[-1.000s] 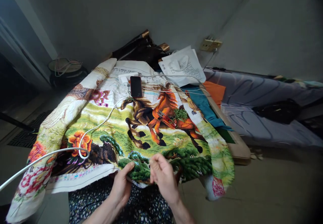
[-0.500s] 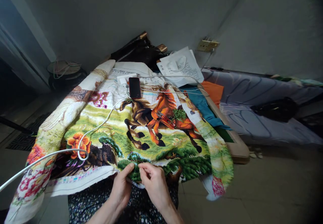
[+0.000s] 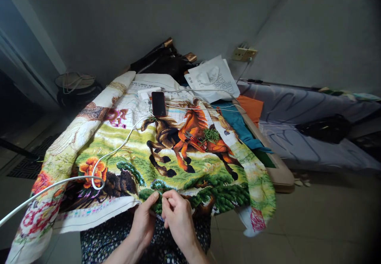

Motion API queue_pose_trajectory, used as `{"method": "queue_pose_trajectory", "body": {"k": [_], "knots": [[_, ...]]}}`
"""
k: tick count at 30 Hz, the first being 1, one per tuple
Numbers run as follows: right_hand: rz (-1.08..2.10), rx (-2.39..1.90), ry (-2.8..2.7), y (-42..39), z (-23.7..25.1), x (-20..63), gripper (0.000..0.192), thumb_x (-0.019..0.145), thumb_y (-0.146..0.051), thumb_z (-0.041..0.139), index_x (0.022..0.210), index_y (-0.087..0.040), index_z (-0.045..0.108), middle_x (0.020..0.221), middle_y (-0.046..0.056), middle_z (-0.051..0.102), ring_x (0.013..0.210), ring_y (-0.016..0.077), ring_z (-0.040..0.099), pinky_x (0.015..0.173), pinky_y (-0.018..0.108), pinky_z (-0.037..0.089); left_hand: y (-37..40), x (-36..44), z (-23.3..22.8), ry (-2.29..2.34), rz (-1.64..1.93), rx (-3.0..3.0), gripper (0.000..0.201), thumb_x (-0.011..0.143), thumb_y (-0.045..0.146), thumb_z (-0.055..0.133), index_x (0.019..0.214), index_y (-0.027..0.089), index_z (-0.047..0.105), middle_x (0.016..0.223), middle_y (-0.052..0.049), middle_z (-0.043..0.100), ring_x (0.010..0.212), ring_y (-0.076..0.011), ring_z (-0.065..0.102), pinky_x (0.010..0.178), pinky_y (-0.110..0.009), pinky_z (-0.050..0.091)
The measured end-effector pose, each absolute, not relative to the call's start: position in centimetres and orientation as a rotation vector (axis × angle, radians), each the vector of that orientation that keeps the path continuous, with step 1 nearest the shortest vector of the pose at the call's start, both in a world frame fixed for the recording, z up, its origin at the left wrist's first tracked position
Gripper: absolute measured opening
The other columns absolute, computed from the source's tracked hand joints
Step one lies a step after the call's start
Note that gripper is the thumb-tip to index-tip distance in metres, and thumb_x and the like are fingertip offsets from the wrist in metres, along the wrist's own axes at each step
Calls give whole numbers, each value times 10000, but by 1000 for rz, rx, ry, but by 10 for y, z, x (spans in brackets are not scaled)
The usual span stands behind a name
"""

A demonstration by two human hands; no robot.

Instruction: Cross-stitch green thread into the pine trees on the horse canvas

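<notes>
A large cross-stitch cloth [image 3: 131, 137] with horses, flowers and green trees spreads in front of me, its sides rolled up. My left hand [image 3: 144, 220] grips the near edge of this cloth, thumb on top and fingers underneath. Just to its right, my right hand [image 3: 180, 216] is closed in a pinch above the green stitched part; whatever is between its fingertips is too small to make out. On the orange horse lie red-handled scissors [image 3: 195, 140] and a tangle of green thread [image 3: 211, 135].
A phone [image 3: 158, 104] lies on the cloth's far part beside a white power strip [image 3: 149, 92]. One white cable [image 3: 119, 149] loops across the left side. White bags [image 3: 208, 79] and a teal cloth [image 3: 235, 125] lie behind. A wall socket [image 3: 244, 54] is above.
My right hand has shifted slightly left and its fingers have curled more, still pinched. My left hand and the cloth look nearly the same.
</notes>
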State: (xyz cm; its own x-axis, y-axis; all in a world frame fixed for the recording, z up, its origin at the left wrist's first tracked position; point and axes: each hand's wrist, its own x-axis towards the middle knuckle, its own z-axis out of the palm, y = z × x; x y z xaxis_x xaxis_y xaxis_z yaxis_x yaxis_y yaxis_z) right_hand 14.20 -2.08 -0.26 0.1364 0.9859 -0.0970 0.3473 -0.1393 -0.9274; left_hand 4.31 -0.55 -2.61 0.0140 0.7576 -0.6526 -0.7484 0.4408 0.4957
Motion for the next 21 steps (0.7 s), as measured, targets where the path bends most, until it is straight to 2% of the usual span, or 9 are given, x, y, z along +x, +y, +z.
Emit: {"method": "queue_pose_trajectory", "body": {"k": [5,13,21], "knots": [[1147,-1559,-1173,-22,-3,141,165,822,-294,550,704,-182,575,541,-26,539,454,116,528,392,180,404,-4,44,-22,1069,1175,3,205,536,224,839,664,125,714,670,-17,695,650,-148,613,666,-281,473],[1162,-1554,-1111,-22,-2,140,138,791,-253,556,690,-168,597,542,-31,521,471,114,509,432,190,401,-1,45,-18,1112,1203,-6,157,517,168,811,627,116,712,652,-18,683,660,-139,592,671,-272,463],[991,-1573,-1227,-24,-7,139,183,822,-244,526,684,-179,627,546,-12,557,477,130,530,449,206,407,-1,46,-20,1126,1210,8,153,530,213,802,596,125,696,643,-14,663,648,-141,577,651,-275,456]]}}
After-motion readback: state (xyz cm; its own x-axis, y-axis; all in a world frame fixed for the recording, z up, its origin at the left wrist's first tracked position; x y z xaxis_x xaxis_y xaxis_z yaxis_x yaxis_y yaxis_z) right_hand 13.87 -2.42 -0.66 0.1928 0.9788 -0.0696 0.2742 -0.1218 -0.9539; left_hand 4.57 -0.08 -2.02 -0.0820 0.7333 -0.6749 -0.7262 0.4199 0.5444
